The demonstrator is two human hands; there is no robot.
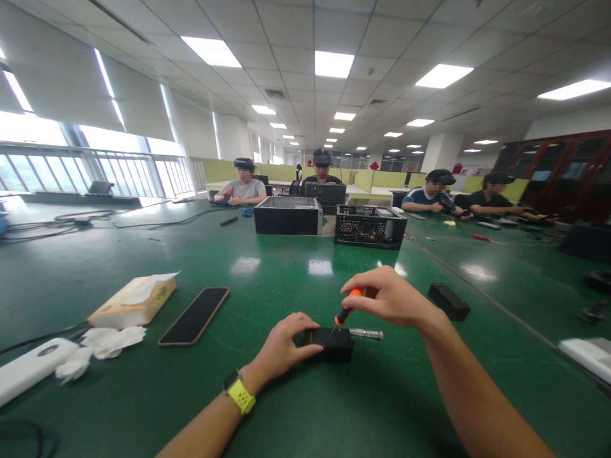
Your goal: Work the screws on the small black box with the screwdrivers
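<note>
One watch (242,393): yellow-green strap, on the left wrist, toward the near edge of the green desk (286,280).
White device (35,366): long, at the desk's near left corner, beside crumpled tissues (107,342).
Left hand (285,343): partly closed, thumb on the near side and fingers on the far side, gripping the left end of a black box (340,350).
Box position: flat on the desk, centrally, toward the near edge.
Right hand (394,296): raised, thumb and fingers pinched around the handle of a screwdriver (345,310).
Screwdriver: orange and black, tilted, shaft descending to the box's top; exact seating of the tip too small to tell.
Silver rod (370,333): lying just beyond the box's right end.
Phone (195,318): dark screen upward, left of the left hand.
Tissue pack (138,302): between the phone and the desk's left edge.
Black block (449,301): lying beyond the right forearm, toward the desk's right edge.
PC cases (287,219): two, side by side near the desk's far edge; the right one shows a perforated panel.
Co-workers (245,189): four, wearing headgear, seated along the far edge.
Partitions (391,180): pale green, behind the co-workers.
</note>
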